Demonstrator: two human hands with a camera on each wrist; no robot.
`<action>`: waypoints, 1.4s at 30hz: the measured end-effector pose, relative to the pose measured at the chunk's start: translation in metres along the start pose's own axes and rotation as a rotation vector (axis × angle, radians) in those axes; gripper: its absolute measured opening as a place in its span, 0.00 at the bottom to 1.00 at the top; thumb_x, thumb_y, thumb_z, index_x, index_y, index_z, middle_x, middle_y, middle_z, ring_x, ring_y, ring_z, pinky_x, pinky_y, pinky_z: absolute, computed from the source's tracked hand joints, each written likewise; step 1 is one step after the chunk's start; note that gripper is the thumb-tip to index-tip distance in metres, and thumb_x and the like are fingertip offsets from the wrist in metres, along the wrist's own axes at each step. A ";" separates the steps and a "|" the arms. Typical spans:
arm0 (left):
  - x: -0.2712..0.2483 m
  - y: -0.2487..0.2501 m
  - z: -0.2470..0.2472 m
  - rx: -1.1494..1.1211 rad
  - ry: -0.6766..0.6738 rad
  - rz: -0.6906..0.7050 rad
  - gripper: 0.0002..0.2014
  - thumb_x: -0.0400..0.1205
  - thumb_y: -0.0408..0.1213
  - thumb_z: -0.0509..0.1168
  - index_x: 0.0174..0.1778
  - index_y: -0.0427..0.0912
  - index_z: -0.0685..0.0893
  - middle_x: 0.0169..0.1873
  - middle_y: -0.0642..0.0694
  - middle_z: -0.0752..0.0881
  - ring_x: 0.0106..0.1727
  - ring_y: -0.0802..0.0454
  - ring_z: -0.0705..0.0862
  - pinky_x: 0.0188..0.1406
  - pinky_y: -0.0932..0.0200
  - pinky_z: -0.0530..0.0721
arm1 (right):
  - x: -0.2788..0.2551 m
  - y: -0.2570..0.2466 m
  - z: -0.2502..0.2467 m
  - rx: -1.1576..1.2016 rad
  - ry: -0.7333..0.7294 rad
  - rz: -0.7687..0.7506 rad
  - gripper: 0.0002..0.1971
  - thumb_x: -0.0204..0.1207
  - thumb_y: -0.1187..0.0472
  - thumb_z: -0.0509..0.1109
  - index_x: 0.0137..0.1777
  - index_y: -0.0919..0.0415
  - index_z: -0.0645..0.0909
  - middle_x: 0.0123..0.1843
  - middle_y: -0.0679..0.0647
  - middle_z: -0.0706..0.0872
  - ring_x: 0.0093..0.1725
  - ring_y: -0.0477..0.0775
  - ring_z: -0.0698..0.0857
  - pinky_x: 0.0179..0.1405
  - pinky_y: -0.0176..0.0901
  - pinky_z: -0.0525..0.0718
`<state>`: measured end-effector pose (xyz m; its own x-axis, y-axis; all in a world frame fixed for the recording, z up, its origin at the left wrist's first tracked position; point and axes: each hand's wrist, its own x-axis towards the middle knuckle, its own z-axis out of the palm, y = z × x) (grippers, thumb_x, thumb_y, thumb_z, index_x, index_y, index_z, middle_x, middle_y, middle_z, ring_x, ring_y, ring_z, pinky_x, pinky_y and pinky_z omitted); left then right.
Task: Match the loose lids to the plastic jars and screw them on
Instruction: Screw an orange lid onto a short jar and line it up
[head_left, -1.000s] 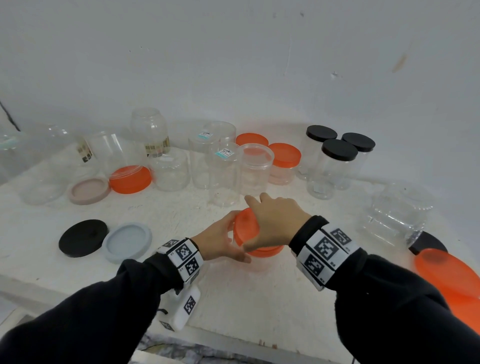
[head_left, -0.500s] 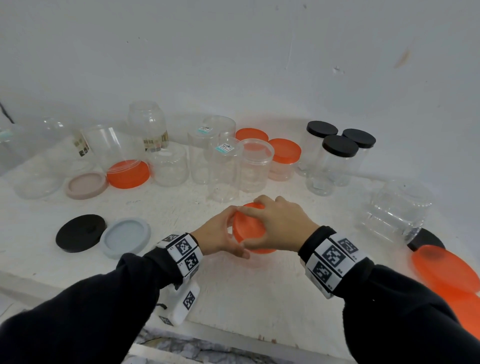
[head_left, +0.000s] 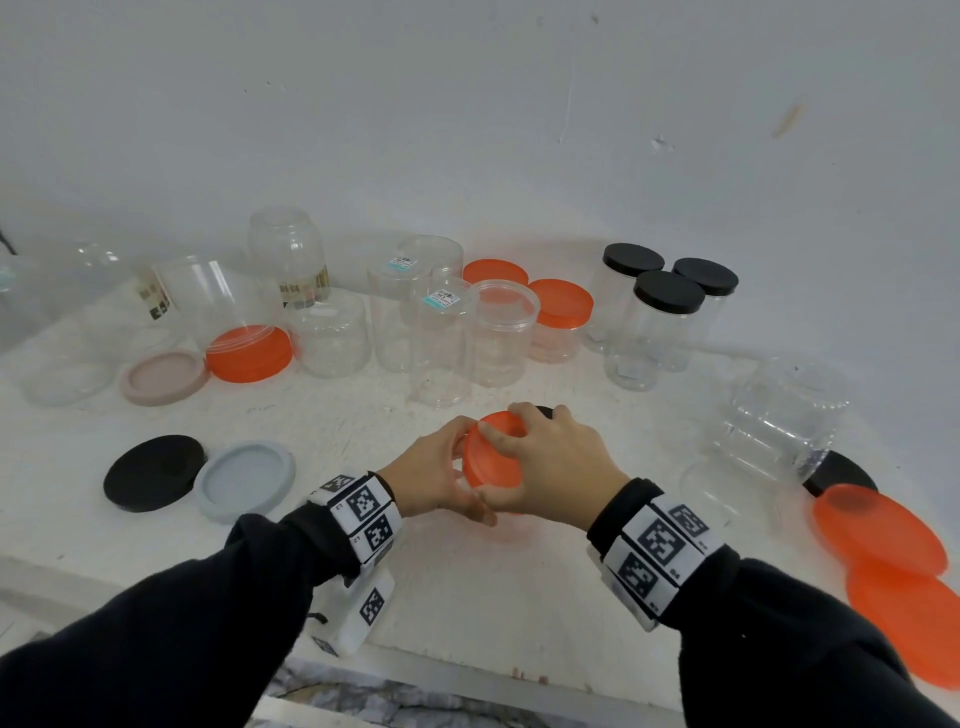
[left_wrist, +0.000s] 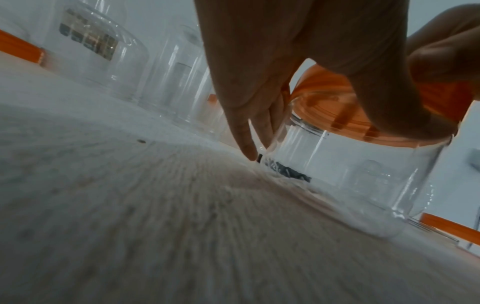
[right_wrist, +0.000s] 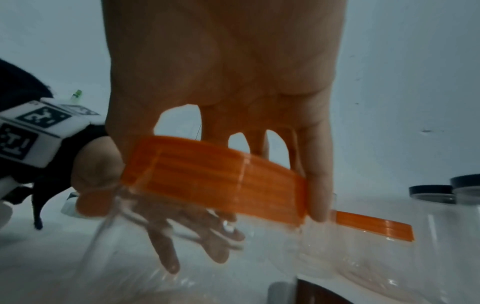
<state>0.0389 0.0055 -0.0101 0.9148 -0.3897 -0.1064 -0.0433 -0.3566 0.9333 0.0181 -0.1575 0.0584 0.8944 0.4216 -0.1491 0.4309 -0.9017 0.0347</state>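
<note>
1. Two hands meet on one clear jar (left_wrist: 350, 181), which stands on the white table (head_left: 467, 587) near its front edge, with an orange lid (head_left: 491, 454) on its mouth.
2. Right hand (head_left: 550, 462) comes down over the lid from above, fingers (right_wrist: 318, 181) and thumb curled round the lid's ribbed rim (right_wrist: 213, 176), gripping it.
3. Left hand (head_left: 434, 475) wraps the jar wall just below the lid, fingers (left_wrist: 246, 131) reaching down the far side to the table; it holds the jar steady.
4. Behind the grip, a crowd of open clear jars (head_left: 501, 332) stands near the wall, some upside down.
5. Behind and to the right of the grip stand three black-lidded jars (head_left: 667, 317); two orange-lidded jars (head_left: 558, 319) sit just left of them.
6. Left of the grip lie a loose grey lid (head_left: 244, 480) and a black lid (head_left: 153, 473), touching; farther back are a pink lid (head_left: 163, 376) and an orange-capped inverted jar (head_left: 249, 353).
7. Right of the grip sits a ribbed clear jar (head_left: 779, 426), and beyond it large orange lids (head_left: 878, 535) overlap at the table's edge, beside a black lid (head_left: 836, 470).
</note>
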 end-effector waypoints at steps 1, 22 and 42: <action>0.000 0.000 0.001 0.011 -0.012 -0.004 0.39 0.58 0.33 0.84 0.61 0.52 0.71 0.57 0.55 0.81 0.61 0.59 0.80 0.60 0.60 0.80 | -0.001 0.001 -0.001 0.002 -0.015 -0.005 0.38 0.72 0.30 0.59 0.80 0.41 0.56 0.78 0.54 0.62 0.68 0.64 0.68 0.59 0.50 0.75; 0.082 0.066 -0.063 0.720 0.677 0.516 0.18 0.73 0.31 0.72 0.58 0.34 0.81 0.62 0.39 0.79 0.65 0.41 0.74 0.67 0.46 0.71 | -0.029 0.115 0.020 0.059 0.080 0.247 0.25 0.84 0.47 0.55 0.80 0.45 0.59 0.80 0.55 0.60 0.78 0.60 0.59 0.71 0.48 0.67; 0.111 0.041 -0.074 0.896 0.614 0.298 0.29 0.75 0.55 0.52 0.57 0.35 0.82 0.57 0.40 0.84 0.59 0.40 0.80 0.59 0.46 0.74 | 0.075 0.131 0.028 0.057 0.172 0.148 0.26 0.86 0.48 0.51 0.82 0.50 0.56 0.84 0.56 0.55 0.82 0.63 0.52 0.81 0.56 0.51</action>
<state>0.1685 0.0100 0.0420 0.8516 -0.1658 0.4973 -0.3404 -0.8964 0.2840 0.1380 -0.2465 0.0238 0.9567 0.2901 0.0247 0.2905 -0.9568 -0.0133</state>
